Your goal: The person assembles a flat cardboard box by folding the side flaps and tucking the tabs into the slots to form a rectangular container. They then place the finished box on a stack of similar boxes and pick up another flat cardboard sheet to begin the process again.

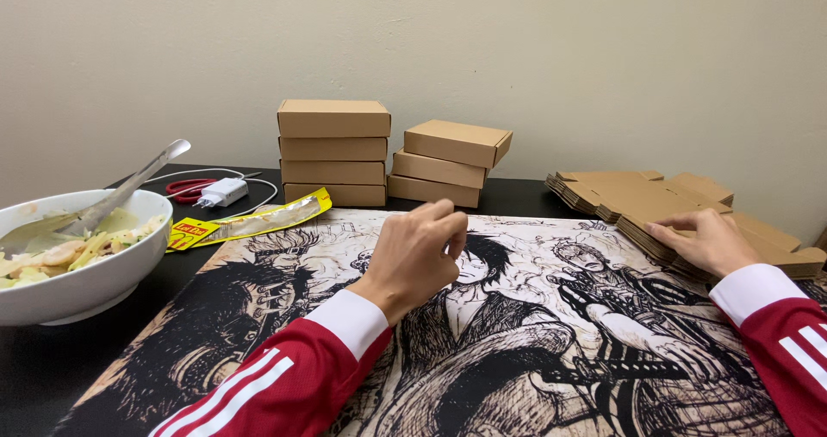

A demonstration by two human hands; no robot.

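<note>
**Right hand on flat cardboard stack, left hand raised over printed mat**

The dark worktop [34,368] stands against a pale wall and carries everything seen. Most of its near surface is covered by a large printed mat [517,351] bearing black-and-tan comic-style drawings.

At the right edge lies a stack of flat, unfolded cardboard blanks [637,200], fanned slightly, partly overlapping the mat's far right corner. At the back centre stand two piles of folded brown boxes: a taller pile of four [333,153] and, just beside it on the right, a lower pile of three [448,163], its boxes set slightly askew.

At the left edge sits a white bowl [86,278] holding food, with a metal utensil [129,187] leaning out of it. Between the bowl and the taller box pile lie a yellow packet [250,220], a white charger [222,192] with its cable, and red-handled scissors [185,187] behind it.

The person wears red sleeves with white stripes and white cuffs. The right hand [708,241] rests palm down on the near edge of the flat blanks, fingers spread along the top sheet, pressing rather than closing; its grip is open. The left hand [413,256] hangs above the middle of the mat, fingers curled loosely inward toward the thumb, holding nothing visible.
</note>
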